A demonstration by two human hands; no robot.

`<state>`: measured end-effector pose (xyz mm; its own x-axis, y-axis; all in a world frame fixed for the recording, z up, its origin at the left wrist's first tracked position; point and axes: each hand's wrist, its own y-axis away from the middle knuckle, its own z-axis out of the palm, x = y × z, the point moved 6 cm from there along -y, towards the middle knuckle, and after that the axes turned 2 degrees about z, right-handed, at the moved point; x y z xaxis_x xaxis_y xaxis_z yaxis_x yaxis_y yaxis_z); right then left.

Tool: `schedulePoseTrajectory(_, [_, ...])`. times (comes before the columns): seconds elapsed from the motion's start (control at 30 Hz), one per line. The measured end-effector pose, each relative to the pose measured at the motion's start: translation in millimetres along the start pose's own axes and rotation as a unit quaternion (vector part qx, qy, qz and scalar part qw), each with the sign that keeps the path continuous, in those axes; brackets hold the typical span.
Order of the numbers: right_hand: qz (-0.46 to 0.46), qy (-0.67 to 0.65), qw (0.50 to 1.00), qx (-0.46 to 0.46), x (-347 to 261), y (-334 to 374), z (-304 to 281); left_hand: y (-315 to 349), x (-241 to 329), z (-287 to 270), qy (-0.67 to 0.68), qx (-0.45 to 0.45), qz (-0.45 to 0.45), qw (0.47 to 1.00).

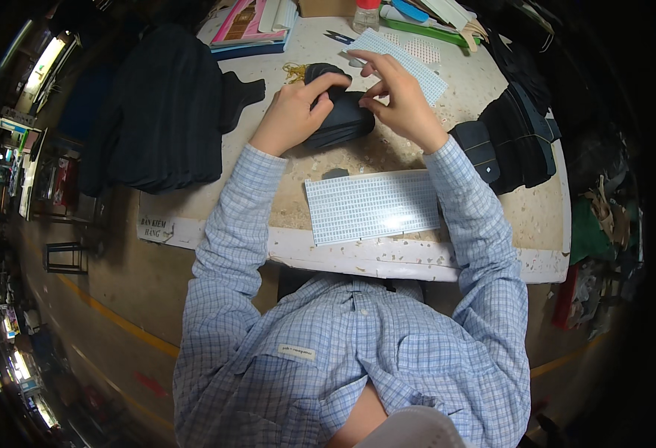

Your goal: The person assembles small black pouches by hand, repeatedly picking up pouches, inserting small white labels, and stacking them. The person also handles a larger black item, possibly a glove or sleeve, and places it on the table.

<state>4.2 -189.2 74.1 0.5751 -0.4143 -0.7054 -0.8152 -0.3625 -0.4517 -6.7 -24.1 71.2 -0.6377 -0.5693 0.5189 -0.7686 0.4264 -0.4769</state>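
Note:
A bundle of folded dark cloth pieces (341,127) lies on the table in front of me. My left hand (292,116) is at its left side, index finger stretched over the cloth and thumb apart. At the right end, my right hand (404,101) is raised with its index finger extended. Its thumb and lower fingers are bent close to the cloth's edge; I make out nothing between them. Beyond that hand lies a sheet of small printed labels (425,78). A larger label sheet (373,207) lies near the front edge, between my forearms.
Dark garment pieces are heaped at left (167,112); tied dark bundles (518,138) lie at right. At the back are thread snips (338,37), a clear red-topped container (366,16), papers (257,22) and a green tray (436,31). Yellow thread (294,72) lies beside the cloth.

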Motion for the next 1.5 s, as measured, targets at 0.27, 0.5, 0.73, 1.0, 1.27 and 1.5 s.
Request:
schedulePoseTrajectory(0.27, [-0.042, 0.165, 0.982, 0.087, -0.8, -6.2, -2.3, 1.6, 1.0, 2.1, -0.023, -0.028, 0.007, 0.999])
schedulePoseTrajectory(0.5, [0.004, 0.000, 1.000, 0.015, 6.8, -0.6, 9.5, 0.3, 1.5, 4.5, -0.058, -0.022, 0.023, 0.998])
schedulePoseTrajectory(0.73, [-0.030, 0.048, 0.997, 0.049, 9.3, -8.9, -0.5, 0.4, -1.0, 2.8, -0.003, -0.014, 0.009, 1.000])
schedulePoseTrajectory(1.0, [-0.065, 0.062, 0.996, -0.018, -4.6, -5.4, 19.5, 1.3, 4.0, 4.7, -0.031, -0.016, 0.025, 0.999])
schedulePoseTrajectory(1.27, [-0.049, 0.088, 0.994, 0.050, 6.1, -10.2, 0.6, 0.5, 0.3, 1.1, 0.015, 0.023, 0.020, 0.999])
schedulePoseTrajectory(1.5, [-0.107, 0.090, 0.990, 0.007, -3.0, -3.3, 26.1, 3.6, 1.9, 6.0, -0.010, -0.007, 0.040, 0.999])
